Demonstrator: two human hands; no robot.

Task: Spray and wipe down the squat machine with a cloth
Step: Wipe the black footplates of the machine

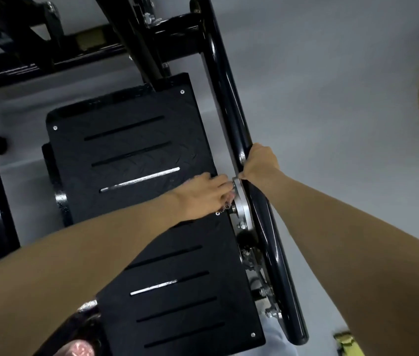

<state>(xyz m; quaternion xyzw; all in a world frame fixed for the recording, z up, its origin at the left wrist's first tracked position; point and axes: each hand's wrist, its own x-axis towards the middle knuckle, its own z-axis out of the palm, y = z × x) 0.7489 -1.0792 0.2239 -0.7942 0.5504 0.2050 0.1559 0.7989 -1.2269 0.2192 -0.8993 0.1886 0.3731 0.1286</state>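
Hands at the footplate (126, 150) edge
Right hand (259, 163) wraps the rail (226, 98) — open floor (331, 111) beyond; left hand (203, 194) touches the metal disc (242, 205), hold unclear.

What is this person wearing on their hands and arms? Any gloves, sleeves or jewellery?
Nothing that shows. The left hand and the right hand are both bare, with no gloves and no ring, watch or wristband visible, though the left fingertips are a little blurred. No sleeve reaches into view on either side.
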